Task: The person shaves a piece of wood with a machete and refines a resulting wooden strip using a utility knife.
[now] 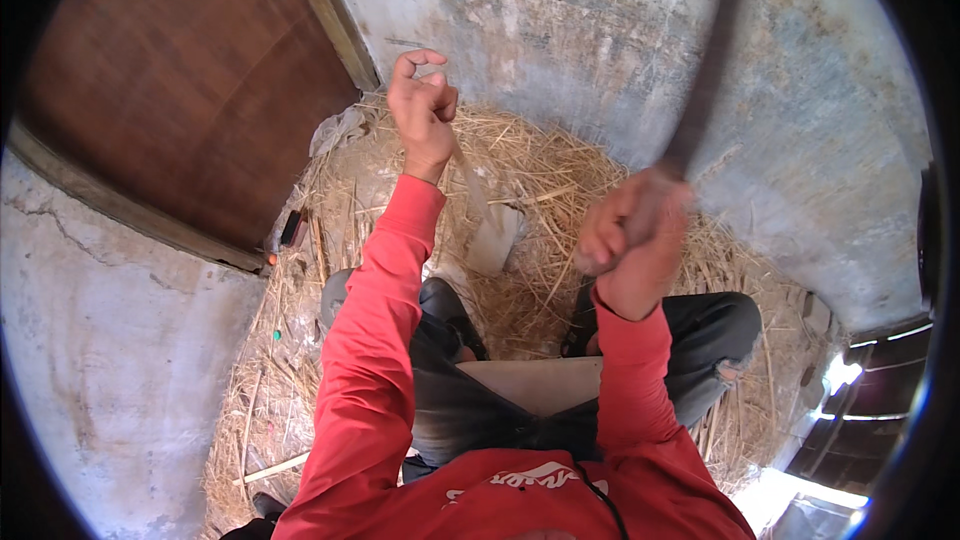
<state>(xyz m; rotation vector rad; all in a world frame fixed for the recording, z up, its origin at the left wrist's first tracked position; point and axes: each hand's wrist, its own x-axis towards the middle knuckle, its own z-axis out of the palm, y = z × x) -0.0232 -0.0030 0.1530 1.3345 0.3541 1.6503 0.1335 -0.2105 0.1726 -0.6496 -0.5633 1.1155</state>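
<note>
A grey, stained plaster wall (620,50) rises beyond a floor (560,165) strewn with loose straw-coloured splinters and stalks, and a broad reddish-brown panel (200,80) in a timber frame stands at the left. The person, in a red long-sleeved top (370,340), sits low with knees spread. A long, dark, blade-like tool (705,80), blurred, points up from the right hand (635,240), which is clenched around its handle. A pale, flat block (493,243) lies among the litter in front of the feet, and a thin, pale strip of wood or cane (470,180) slants down to it. The strip's upper end disappears behind the left hand (423,110), whose fingers are curled and appear to grasp it, though the contact itself is hidden. The work looks like cutting or trimming this strip, and it seems to be midway: the scattered splinters suggest much has been cut, the blade appears clear of the strip, and how much is left I cannot tell
</note>
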